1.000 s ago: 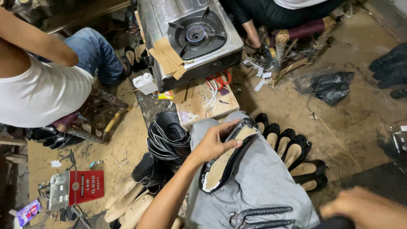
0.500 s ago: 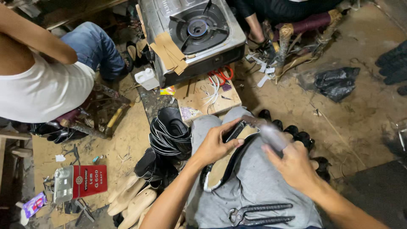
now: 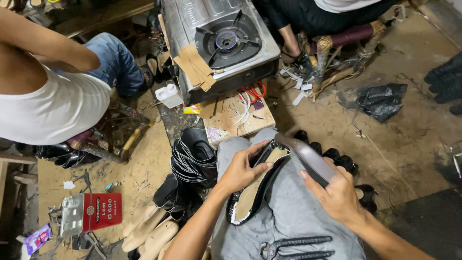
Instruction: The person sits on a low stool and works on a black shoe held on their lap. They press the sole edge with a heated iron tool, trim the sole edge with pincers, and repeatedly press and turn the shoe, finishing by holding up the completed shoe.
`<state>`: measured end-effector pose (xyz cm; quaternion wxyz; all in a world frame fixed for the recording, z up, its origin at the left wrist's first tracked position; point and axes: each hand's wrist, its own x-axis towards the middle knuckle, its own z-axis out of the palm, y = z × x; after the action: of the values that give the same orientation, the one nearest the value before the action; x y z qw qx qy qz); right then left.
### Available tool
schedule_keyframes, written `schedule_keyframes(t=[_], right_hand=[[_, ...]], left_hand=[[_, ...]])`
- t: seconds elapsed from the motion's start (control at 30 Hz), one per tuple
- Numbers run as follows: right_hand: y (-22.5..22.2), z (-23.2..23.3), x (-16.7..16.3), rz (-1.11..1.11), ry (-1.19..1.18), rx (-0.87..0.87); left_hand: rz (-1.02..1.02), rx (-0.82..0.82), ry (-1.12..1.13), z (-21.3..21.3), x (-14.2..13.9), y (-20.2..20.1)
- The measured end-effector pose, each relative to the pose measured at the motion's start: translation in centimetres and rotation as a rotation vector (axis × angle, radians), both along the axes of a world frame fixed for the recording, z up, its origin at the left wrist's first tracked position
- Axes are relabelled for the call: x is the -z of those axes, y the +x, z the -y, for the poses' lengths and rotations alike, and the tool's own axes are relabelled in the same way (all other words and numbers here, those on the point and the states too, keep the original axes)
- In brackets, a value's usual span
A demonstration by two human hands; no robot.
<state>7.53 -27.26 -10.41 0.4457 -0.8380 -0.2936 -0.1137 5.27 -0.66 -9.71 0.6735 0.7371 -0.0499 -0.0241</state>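
Black shoe (image 3: pixel 255 192) under left hand (image 3: pixel 240 169) (lap)

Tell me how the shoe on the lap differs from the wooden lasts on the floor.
The shoe is black and glossy with a tan insole; the lasts are plain pale wood. The shoe lies on the lap under the left hand; the lasts lie untouched on the floor. Both are foot-shaped.

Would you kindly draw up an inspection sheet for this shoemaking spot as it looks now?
Surface: grey-trousered lap serves as bench.
Job's things: black shoe, sole side up; grey tool over its toe.
Clutter: pliers, wooden lasts, red tin, black shoe uppers.
Hands: left hand steadies the shoe; right hand grips the tool.
Cables: nothing seen.
Surroundings: gas stove, seated person in white shirt, black bag.
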Motion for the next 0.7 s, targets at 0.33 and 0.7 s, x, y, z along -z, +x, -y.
schedule_keyframes(t=[0.33, 0.7], right_hand=[[-1.1, -1.3, -2.6, -0.211, -0.071, -0.027], [-0.4, -1.8, -4.0, -0.124, 0.070, -0.053]], left_hand=[[-0.044, -0.007, -0.032, -0.2, 0.7, 0.1], [-0.046, -0.016, -0.028, 0.0, 1.0, 0.2]])
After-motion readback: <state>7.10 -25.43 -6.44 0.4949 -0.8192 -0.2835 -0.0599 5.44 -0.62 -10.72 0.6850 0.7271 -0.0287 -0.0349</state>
